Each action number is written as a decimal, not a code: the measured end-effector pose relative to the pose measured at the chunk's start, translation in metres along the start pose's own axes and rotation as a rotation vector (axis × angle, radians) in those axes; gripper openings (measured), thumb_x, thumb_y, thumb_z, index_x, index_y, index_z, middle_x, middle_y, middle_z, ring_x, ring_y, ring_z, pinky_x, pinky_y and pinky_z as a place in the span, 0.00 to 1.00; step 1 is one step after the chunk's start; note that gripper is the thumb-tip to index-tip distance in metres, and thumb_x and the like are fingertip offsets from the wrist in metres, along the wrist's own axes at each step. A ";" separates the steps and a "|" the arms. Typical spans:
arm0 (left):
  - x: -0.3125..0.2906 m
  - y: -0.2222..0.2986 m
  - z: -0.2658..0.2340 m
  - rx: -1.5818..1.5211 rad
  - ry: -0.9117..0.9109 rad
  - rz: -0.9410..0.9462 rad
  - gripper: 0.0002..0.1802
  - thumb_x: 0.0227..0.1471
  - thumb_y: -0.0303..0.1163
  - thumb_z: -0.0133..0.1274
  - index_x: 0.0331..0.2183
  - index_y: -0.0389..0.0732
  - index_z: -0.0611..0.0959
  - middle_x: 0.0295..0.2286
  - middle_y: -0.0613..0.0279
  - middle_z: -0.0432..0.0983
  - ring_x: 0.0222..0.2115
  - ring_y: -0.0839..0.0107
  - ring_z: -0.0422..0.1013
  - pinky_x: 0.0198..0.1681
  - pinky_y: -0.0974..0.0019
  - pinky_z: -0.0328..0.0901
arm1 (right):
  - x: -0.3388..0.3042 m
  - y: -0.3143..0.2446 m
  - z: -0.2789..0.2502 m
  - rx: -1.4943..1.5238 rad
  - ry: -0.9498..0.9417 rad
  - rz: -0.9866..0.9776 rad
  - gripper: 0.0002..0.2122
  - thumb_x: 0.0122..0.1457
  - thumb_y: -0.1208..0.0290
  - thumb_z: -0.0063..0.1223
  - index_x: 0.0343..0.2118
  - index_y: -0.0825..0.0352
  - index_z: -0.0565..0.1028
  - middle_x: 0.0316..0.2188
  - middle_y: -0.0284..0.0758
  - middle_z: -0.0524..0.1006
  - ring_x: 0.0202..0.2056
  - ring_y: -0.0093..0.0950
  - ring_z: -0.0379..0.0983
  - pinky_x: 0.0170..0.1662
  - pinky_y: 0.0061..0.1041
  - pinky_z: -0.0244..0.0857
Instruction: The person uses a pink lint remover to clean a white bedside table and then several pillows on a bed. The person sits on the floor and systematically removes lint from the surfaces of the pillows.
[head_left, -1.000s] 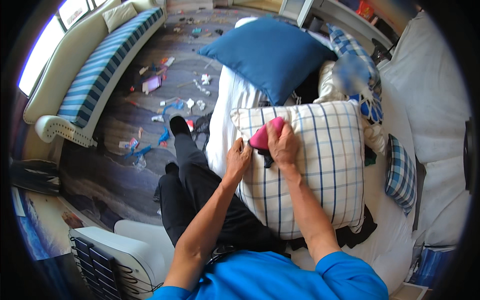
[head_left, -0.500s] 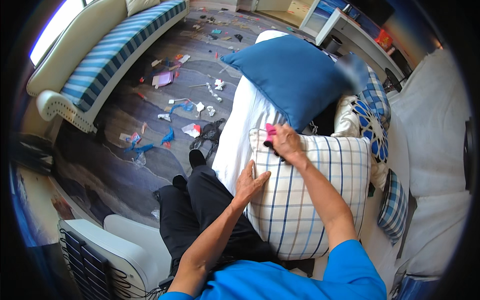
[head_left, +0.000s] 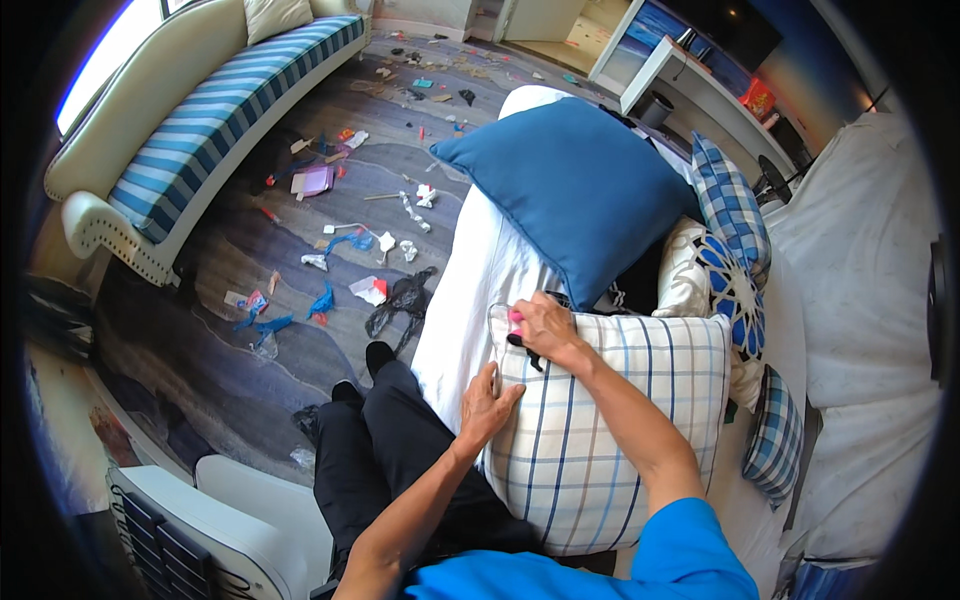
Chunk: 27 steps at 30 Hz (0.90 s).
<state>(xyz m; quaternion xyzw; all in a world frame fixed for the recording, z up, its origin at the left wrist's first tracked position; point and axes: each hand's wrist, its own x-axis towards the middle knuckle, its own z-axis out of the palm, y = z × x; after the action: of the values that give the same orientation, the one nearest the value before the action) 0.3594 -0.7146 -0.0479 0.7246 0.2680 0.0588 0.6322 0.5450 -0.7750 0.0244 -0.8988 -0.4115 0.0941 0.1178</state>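
A plaid cushion, white with blue and tan lines, lies in front of me at the near end of the white-covered surface. At its far left corner, my right hand is closed around a small pink-and-black tool, whose kind I cannot make out. The hand hides most of it, and dark bits show under the fingers. My left hand rests along the cushion's left edge, fingers stretched out and thumb apart on the fabric. Just beyond lies a large blue cushion.
A patterned cushion and checked cushions are piled on the right. Litter, including a black plastic bag, is strewn over the grey carpet. A striped sofa stands at the left, a white chair at the near left.
The view has shifted, so the scene sits slightly lower. My right hand and its tool remain at the cushion's far left corner. My left hand stays on the left edge.
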 end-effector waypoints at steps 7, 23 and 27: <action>-0.014 0.021 0.007 0.286 0.208 0.349 0.29 0.53 0.35 0.59 0.54 0.32 0.73 0.45 0.38 0.72 0.46 0.44 0.70 0.50 0.53 0.65 | -0.053 0.078 -0.074 -0.068 0.209 0.209 0.08 0.55 0.72 0.51 0.33 0.62 0.82 0.30 0.44 0.79 0.37 0.43 0.76 0.42 0.39 0.70; -0.056 0.081 0.034 0.540 -0.115 0.734 0.33 0.54 0.46 0.59 0.57 0.40 0.74 0.59 0.42 0.61 0.62 0.45 0.56 0.66 0.44 0.46 | -0.082 0.094 -0.088 -0.232 0.210 0.076 0.05 0.56 0.70 0.55 0.31 0.62 0.81 0.31 0.44 0.78 0.36 0.43 0.75 0.42 0.40 0.71; -0.057 0.081 0.040 0.550 -0.112 0.746 0.33 0.54 0.46 0.58 0.57 0.41 0.74 0.59 0.42 0.61 0.62 0.45 0.56 0.66 0.44 0.46 | -0.111 0.134 -0.136 -0.296 0.327 0.324 0.07 0.58 0.70 0.52 0.33 0.64 0.81 0.32 0.44 0.78 0.37 0.41 0.76 0.42 0.39 0.71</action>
<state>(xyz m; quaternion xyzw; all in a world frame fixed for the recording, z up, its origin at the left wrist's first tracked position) 0.3534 -0.7808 0.0358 0.9143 -0.0397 0.1697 0.3656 0.6059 -0.9630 0.1234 -0.9637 -0.2470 -0.0958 0.0337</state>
